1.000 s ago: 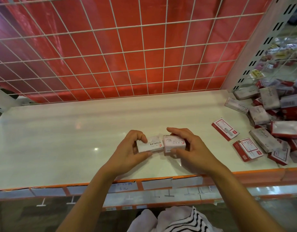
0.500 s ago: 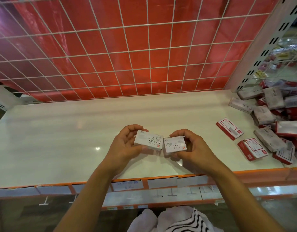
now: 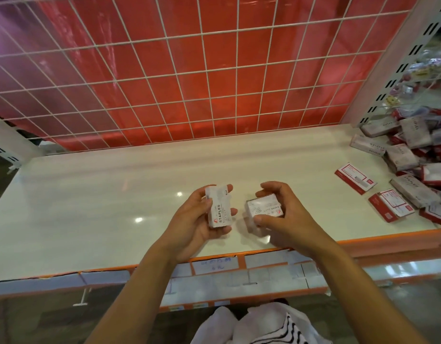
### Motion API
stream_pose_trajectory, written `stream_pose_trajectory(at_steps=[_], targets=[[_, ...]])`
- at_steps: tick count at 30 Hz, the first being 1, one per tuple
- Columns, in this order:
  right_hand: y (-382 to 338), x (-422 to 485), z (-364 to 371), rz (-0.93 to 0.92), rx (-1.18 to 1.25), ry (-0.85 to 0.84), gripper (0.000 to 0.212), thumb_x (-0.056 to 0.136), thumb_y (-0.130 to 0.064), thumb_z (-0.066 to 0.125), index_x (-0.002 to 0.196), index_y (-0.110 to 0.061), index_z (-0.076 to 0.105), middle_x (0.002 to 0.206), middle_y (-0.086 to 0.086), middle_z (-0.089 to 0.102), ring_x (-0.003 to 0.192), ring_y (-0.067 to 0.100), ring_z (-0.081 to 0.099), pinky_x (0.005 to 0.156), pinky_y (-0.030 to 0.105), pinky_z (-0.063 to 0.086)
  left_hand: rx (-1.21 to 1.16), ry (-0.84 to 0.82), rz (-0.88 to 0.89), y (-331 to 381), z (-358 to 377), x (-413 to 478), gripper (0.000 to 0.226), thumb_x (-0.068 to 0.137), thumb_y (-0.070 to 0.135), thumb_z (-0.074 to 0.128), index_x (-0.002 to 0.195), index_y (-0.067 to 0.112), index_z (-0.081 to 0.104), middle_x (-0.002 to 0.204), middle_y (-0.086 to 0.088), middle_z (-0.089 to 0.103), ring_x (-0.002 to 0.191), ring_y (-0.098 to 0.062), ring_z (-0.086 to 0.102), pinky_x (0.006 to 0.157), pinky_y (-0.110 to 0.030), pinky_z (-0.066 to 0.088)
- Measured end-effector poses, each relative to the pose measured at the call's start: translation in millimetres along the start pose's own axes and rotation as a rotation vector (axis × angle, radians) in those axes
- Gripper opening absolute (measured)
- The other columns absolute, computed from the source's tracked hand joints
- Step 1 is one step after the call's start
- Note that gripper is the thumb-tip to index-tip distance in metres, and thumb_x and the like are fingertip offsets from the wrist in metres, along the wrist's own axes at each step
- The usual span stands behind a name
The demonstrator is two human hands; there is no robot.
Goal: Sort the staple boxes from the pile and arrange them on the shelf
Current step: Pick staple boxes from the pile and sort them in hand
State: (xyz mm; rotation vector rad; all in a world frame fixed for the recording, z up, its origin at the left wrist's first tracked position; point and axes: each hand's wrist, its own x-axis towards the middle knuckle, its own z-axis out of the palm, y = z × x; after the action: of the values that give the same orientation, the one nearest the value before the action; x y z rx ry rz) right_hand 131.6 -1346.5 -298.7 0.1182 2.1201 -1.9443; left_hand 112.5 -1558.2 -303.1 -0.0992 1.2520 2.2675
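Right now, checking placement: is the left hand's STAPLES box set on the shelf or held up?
Held up: the left hand grips the STAPLES box, off the shelf.

Red sheet behind white wire grid

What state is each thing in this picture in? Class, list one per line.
White cardboard box printed STAPLES: gripped in the left hand, raised off the glossy white shelf.
Smaller-print white cardboard box: pinched in the right hand, label up.
Pile of white and red boxes: jumbled, unsorted, at the shelf's right end.
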Motion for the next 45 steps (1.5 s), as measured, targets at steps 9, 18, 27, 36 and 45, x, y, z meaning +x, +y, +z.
stream_pose_trajectory(at_steps=[9,18,27,36,45], targets=[[1.3,-1.7,24.2,-0.037,0.056,0.034,0.056,0.085,0.002,0.062,0.124,-0.036,0.052,0.108,0.007,0.065,0.097,0.019,0.063,0.08,0.033,0.057,0.743,0.153,0.069,4.1,-15.1,-18.9,0.06,0.069,0.021,0.075,0.121,0.039,0.05,0.107,0.003,0.062,0.092,-0.016,0.065,0.066,-0.023,0.053],[-11.5,8.3,23.7,-0.034,-0.305,-0.114,0.057,0.083,-0.018,0.07,0.127,-0.034,0.038,0.112,-0.002,0.052,0.094,0.015,0.058,0.078,0.031,0.055,1.173,0.3,0.22,9.2,-6.6,-15.8,0.057,0.075,0.021,0.078,0.112,0.029,0.035,0.1,0.008,0.052,0.085,-0.002,0.059,0.061,-0.014,0.049],[-16.8,28.9,35.9,-0.262,-0.569,-0.12,0.043,0.076,-0.027,0.073,0.11,-0.03,0.047,0.109,-0.005,0.047,0.098,0.01,0.053,0.083,0.024,0.048,1.422,0.3,0.397,21.2,-23.2,-30.2,0.05,0.077,0.02,0.077,0.124,0.025,0.06,0.104,0.006,0.048,0.091,-0.002,0.048,0.075,-0.002,0.034],[-19.3,57.4,81.9,-0.363,-0.866,-0.125,0.056,0.081,-0.018,0.066,0.134,-0.023,0.049,0.123,-0.004,0.055,0.104,0.009,0.041,0.081,0.017,0.029,1.513,0.397,0.388,49.8,-78.7,-45.9,0.048,0.082,0.027,0.074,0.127,0.021,0.06,0.123,0.003,0.062,0.108,-0.013,0.055,0.087,-0.015,0.039],[-30.8,88.8,182.5,-0.339,-0.849,-0.043,0.055,0.082,-0.014,0.066,0.135,-0.018,0.049,0.128,0.001,0.056,0.114,0.017,0.046,0.087,0.017,0.032,1.587,0.492,0.38,103.1,-173.0,-59.6,0.048,0.077,0.026,0.078,0.123,0.02,0.064,0.126,0.003,0.062,0.115,-0.019,0.052,0.09,-0.012,0.027]])
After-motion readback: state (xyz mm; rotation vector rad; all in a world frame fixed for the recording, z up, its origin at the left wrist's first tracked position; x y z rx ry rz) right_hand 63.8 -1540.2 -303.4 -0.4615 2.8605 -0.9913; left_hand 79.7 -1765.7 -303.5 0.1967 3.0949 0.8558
